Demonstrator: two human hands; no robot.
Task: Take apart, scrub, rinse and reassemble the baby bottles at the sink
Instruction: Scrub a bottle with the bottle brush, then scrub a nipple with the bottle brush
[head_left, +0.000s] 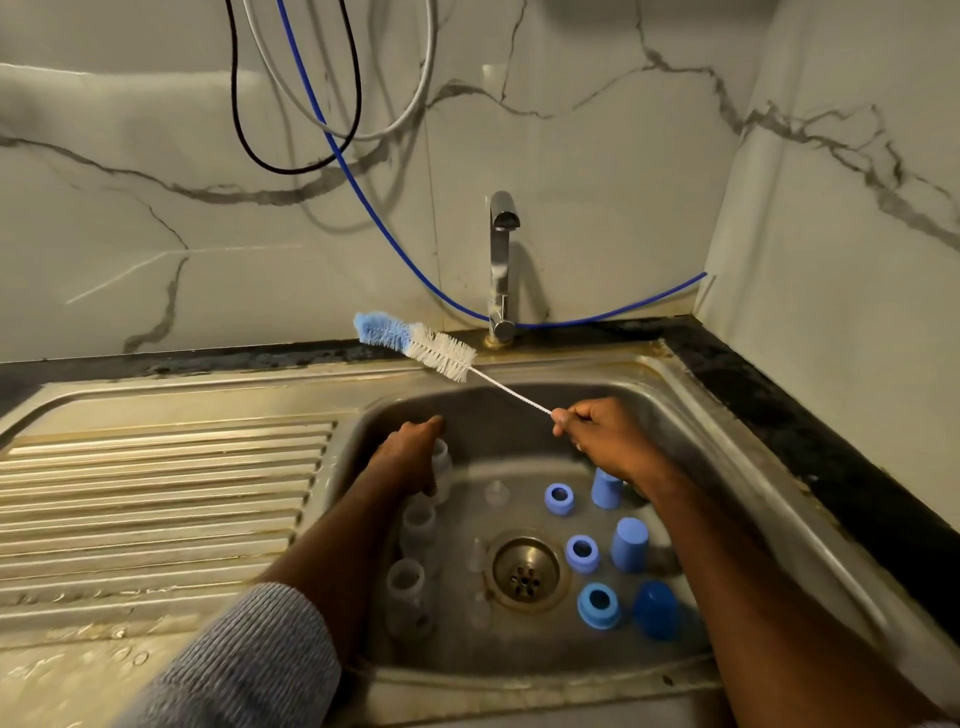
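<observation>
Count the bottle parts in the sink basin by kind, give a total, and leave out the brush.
Clear bottle bodies: 3, one gripped by the left hand, two standing below it
Blue collar rings: 3
Blue caps: 3
Clear teats: 3, faint
Total: 12
</observation>
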